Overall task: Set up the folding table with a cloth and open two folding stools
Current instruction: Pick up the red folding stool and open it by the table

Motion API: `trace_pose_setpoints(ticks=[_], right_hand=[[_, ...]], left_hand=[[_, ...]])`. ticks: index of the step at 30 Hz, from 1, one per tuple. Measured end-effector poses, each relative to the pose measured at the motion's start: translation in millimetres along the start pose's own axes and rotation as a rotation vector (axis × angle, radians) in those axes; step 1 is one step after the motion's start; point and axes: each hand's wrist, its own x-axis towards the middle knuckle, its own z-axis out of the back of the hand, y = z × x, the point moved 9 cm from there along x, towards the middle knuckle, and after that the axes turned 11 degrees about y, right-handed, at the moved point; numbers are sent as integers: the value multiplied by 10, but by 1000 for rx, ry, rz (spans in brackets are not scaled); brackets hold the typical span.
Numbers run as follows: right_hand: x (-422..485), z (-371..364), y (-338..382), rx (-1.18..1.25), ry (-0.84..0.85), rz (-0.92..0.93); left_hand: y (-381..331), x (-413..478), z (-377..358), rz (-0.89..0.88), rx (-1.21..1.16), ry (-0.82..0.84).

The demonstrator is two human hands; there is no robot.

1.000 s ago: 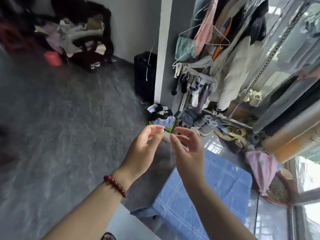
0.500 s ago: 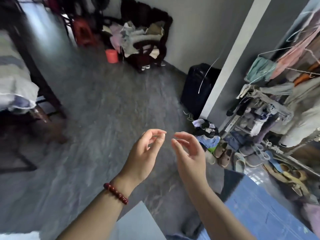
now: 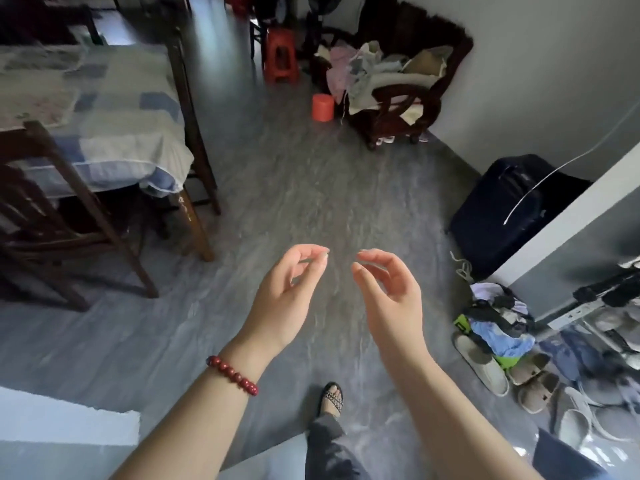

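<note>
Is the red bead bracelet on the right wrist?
No, the red bead bracelet circles the arm just behind the left hand.

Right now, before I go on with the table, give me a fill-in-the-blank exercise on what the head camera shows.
1. The bead bracelet is worn on the ___ wrist.
2. The left hand and the right hand each hold ___.
3. The armchair is piled with ___.
4. The dark suitcase stands to the person's ___.
Missing words: left; nothing; clothes; right.
</note>
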Motion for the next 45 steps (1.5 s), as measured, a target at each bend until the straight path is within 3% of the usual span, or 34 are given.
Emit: trace_pose_setpoints(ticks=[16,23,37,45], right_hand=[[2810,252,25,19,0,-6],[3870,-5,-127,12,41,-51],[6702,-832,-215,-30,-12,-84],[7816,-933,-279,-19,-69,-98]], left_hand=[[-199,2995,104,-16,-76,-15],[-27,3883,571,24,-101,-107],[133,6589,1787,48,-73,-24],[150,7761,2162,46,-101,-13]])
